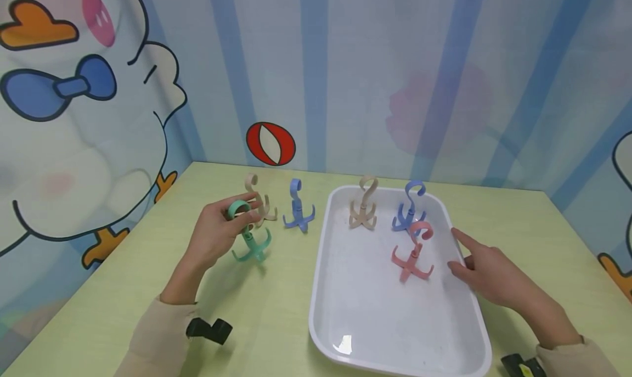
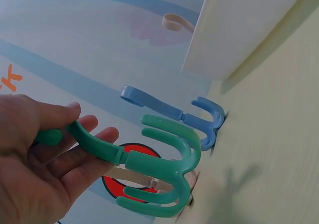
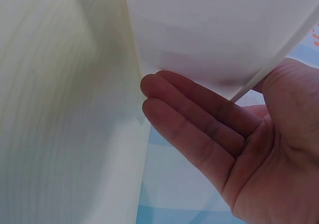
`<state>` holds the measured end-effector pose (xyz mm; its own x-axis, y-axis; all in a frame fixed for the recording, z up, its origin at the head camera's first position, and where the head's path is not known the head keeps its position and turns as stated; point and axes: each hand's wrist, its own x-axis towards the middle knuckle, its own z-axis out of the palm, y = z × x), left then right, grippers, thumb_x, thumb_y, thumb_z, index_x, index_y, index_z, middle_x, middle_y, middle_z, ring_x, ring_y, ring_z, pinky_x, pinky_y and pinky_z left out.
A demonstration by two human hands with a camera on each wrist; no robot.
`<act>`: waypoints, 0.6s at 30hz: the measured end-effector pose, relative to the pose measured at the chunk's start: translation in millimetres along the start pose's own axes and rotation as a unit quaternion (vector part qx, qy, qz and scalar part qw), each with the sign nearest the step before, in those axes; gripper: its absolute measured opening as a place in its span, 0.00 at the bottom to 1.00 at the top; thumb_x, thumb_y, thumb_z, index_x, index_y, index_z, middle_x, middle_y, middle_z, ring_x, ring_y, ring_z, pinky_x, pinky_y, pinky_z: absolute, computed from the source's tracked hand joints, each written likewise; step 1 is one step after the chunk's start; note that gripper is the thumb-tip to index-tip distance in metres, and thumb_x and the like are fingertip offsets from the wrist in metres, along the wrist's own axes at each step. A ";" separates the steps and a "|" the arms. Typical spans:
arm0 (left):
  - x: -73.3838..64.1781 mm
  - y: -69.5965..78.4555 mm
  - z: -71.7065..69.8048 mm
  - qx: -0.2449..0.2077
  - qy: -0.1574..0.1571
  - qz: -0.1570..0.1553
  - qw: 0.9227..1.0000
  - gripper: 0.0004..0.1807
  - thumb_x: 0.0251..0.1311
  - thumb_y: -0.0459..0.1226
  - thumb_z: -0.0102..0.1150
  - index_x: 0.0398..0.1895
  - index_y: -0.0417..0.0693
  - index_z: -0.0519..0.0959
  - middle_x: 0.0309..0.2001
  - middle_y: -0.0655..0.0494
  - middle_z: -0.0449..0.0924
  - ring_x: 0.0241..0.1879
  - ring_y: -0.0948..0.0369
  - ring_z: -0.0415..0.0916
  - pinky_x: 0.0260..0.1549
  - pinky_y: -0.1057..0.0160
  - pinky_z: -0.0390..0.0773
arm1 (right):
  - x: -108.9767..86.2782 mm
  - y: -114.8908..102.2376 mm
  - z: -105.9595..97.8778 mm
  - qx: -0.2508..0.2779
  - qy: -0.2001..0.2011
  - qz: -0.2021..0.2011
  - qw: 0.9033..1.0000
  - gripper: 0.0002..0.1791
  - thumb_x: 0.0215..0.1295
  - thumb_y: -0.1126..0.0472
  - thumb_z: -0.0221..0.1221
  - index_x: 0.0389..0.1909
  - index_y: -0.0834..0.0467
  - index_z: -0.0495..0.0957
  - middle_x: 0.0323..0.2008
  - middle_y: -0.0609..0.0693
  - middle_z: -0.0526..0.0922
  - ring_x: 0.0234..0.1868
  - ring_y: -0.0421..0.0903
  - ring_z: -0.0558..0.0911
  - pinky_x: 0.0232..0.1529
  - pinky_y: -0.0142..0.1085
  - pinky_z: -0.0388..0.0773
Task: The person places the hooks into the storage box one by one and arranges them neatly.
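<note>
In the head view my left hand [image 1: 217,231] pinches the curved top of a green four-prong hanging hook [image 1: 253,248]. The hook is held above the table, prongs down, its shadow below. Behind it stand a beige hook [image 1: 266,209], partly covered by the hand, and a blue hook [image 1: 297,212]. My right hand [image 1: 494,273] holds the right rim of a white tray [image 1: 320,289], thumb over the rim and fingers along the outer wall [image 3: 199,35]. Inside the tray stand a beige hook [image 1: 363,212], a blue hook [image 1: 406,218] and a pink hook [image 1: 412,262].
The pale yellow-green table [image 1: 266,322] ends at a curtain [image 1: 355,91] printed with blue stripes and cartoon figures. Black wrist straps [image 1: 209,330] show at both sleeves. The tray's raised rim stands between the left-side hooks and those inside.
</note>
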<state>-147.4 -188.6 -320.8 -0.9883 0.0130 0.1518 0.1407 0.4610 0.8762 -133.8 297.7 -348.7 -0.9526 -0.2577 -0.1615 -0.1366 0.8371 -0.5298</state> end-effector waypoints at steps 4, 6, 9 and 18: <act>1.2 3.7 1.5 0.003 0.001 0.008 1.000 0.24 0.74 0.39 0.63 0.70 0.45 0.79 0.64 0.46 0.85 0.64 0.49 0.83 0.56 0.60 0.86 | -0.1 0.1 0.4 0.004 0.000 0.002 1.000 0.48 0.76 0.58 0.62 0.82 0.73 0.44 0.56 0.75 0.83 0.46 0.61 0.91 0.40 0.46 0.91; 1.5 4.9 2.2 0.006 0.001 0.010 1.000 0.22 0.74 0.39 0.63 0.68 0.45 0.80 0.63 0.47 0.85 0.63 0.49 0.83 0.54 0.62 0.86 | 0.0 0.1 0.6 0.005 0.001 0.002 1.000 0.48 0.76 0.58 0.62 0.82 0.73 0.44 0.56 0.75 0.83 0.46 0.61 0.91 0.40 0.46 0.91; 2.0 5.8 3.2 0.006 0.003 0.013 1.000 0.20 0.74 0.39 0.63 0.66 0.45 0.82 0.63 0.47 0.86 0.61 0.50 0.84 0.54 0.60 0.87 | 0.2 0.1 0.8 0.004 0.001 0.003 1.000 0.48 0.76 0.58 0.62 0.82 0.73 0.44 0.56 0.75 0.83 0.46 0.61 0.91 0.40 0.46 0.91; 4.7 11.1 7.4 -0.017 -0.001 0.025 1.000 0.19 0.73 0.36 0.63 0.65 0.42 0.82 0.61 0.43 0.86 0.55 0.50 0.88 0.49 0.67 0.87 | -0.4 -1.2 0.1 -0.002 0.001 0.003 1.000 0.48 0.76 0.58 0.62 0.82 0.73 0.45 0.55 0.75 0.84 0.46 0.61 0.91 0.40 0.46 0.91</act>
<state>-150.9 -176.8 -313.8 -0.9801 0.0362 0.1951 0.1915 0.4291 0.8827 -133.2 296.8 -348.0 -0.9537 -0.2525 -0.1633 -0.1325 0.8404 -0.5255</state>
